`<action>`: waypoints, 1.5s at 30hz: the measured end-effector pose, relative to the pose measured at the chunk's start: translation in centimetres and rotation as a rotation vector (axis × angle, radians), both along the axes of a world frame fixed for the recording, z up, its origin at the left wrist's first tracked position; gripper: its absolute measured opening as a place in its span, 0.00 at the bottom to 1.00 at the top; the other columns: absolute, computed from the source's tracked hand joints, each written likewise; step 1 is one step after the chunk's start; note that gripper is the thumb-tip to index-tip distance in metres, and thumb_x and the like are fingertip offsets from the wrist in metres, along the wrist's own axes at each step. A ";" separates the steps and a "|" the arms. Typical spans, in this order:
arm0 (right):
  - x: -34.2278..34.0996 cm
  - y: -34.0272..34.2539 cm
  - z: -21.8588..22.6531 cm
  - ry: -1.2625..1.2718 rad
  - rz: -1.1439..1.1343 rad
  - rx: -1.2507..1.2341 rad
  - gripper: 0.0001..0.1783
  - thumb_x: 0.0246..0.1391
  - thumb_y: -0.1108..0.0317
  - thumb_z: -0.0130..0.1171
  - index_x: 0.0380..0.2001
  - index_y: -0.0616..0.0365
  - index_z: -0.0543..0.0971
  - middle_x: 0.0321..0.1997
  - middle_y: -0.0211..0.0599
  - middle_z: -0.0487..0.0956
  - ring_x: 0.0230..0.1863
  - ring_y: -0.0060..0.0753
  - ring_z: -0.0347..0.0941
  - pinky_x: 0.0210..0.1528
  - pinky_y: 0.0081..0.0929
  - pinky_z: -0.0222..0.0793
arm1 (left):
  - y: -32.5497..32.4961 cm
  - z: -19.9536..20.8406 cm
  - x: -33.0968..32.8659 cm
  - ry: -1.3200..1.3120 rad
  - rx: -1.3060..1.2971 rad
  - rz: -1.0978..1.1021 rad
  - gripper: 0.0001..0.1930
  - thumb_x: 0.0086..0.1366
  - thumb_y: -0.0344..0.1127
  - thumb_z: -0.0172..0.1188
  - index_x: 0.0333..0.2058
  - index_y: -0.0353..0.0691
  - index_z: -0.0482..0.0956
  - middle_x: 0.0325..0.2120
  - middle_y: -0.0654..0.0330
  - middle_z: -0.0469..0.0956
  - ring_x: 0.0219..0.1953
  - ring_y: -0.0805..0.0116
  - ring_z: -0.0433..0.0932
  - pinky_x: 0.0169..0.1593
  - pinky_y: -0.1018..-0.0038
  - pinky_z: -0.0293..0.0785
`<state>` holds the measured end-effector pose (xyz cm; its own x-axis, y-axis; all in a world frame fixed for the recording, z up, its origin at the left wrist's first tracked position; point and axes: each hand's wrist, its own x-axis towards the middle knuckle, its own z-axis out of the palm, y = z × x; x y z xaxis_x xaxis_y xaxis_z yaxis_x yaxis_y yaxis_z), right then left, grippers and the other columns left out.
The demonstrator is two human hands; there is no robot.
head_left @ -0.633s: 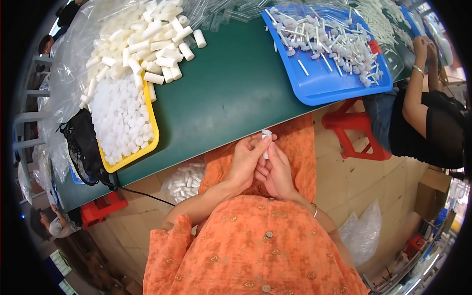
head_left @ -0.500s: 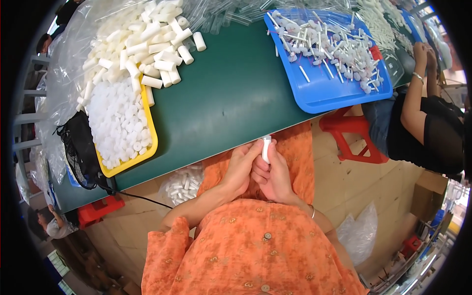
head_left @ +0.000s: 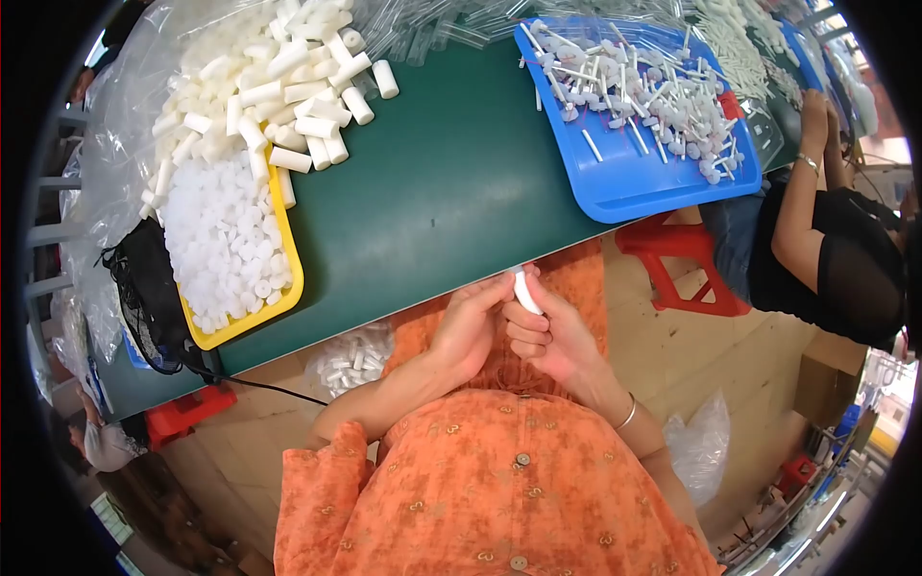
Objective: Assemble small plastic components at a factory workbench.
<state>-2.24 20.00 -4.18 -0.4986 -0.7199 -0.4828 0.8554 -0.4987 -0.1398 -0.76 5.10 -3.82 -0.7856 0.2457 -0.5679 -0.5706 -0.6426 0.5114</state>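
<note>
Just off the near table edge, my two hands meet over a small white cylinder (head_left: 525,297) with a pale cap at its upper end. My right hand (head_left: 549,331) wraps its fingers round the cylinder's body, thumb along it. The fingertips of my left hand (head_left: 473,322) are closed at the capped end; how much they cover of the cap cannot be made out. The cylinder leans, its capped end toward the table. Left of my hands, a yellow tray (head_left: 294,252) is filled with small translucent white caps (head_left: 230,250).
Thick white foam cylinders (head_left: 288,91) lie heaped behind the yellow tray. At the right, a blue tray (head_left: 600,182) holds thin white sticks with translucent caps. A clear bag of white cylinders (head_left: 355,363) is below the table. A co-worker (head_left: 807,230) sits by a red stool (head_left: 677,264).
My right hand has swung a little to the right and its wrist has turned outward, showing more of the bracelet. The cylinder tilts more. My left hand stays at the capped end.
</note>
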 end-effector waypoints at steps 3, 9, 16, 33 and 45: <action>0.1 -0.4 0.2 -0.095 -0.049 -0.002 0.19 0.72 0.51 0.35 0.38 0.52 0.69 0.17 0.17 0.56 0.15 0.12 0.45 0.16 0.15 0.40 | 0.0 -0.2 0.0 0.008 0.014 -0.004 0.17 0.71 0.40 0.52 0.50 0.34 0.75 0.52 0.60 0.75 0.54 0.68 0.72 0.59 0.69 0.66; 0.2 0.9 -0.7 0.800 0.173 0.772 0.21 0.65 0.48 0.51 0.28 0.55 0.74 0.25 0.31 0.75 0.22 0.24 0.66 0.24 0.20 0.61 | -1.0 0.3 0.6 0.012 0.032 -0.035 0.18 0.72 0.42 0.50 0.53 0.34 0.73 0.52 0.59 0.75 0.55 0.67 0.72 0.59 0.66 0.66; -0.8 1.8 3.1 1.986 0.058 1.060 0.35 0.38 0.62 0.71 0.53 0.59 0.73 0.49 0.43 0.72 0.48 0.45 0.69 0.51 0.37 0.65 | -3.4 1.8 2.5 0.098 0.167 -0.110 0.21 0.74 0.44 0.47 0.55 0.34 0.71 0.49 0.55 0.77 0.52 0.65 0.75 0.58 0.67 0.71; -0.6 -0.4 3.8 1.896 0.020 0.979 0.38 0.30 0.68 0.73 0.50 0.63 0.70 0.47 0.46 0.74 0.45 0.49 0.72 0.46 0.39 0.71 | -3.4 2.1 2.9 0.078 0.211 -0.213 0.21 0.74 0.46 0.48 0.52 0.32 0.72 0.44 0.52 0.79 0.45 0.65 0.80 0.52 0.68 0.76; -13.3 5.0 5.5 1.676 -0.236 1.546 0.06 0.50 0.72 0.64 0.33 0.60 0.82 0.36 0.41 0.78 0.38 0.41 0.73 0.38 0.34 0.69 | -21.3 -2.6 16.0 -0.055 -1.226 -0.885 0.23 0.62 0.41 0.65 0.50 0.31 0.75 0.35 0.50 0.81 0.32 0.63 0.80 0.34 0.72 0.77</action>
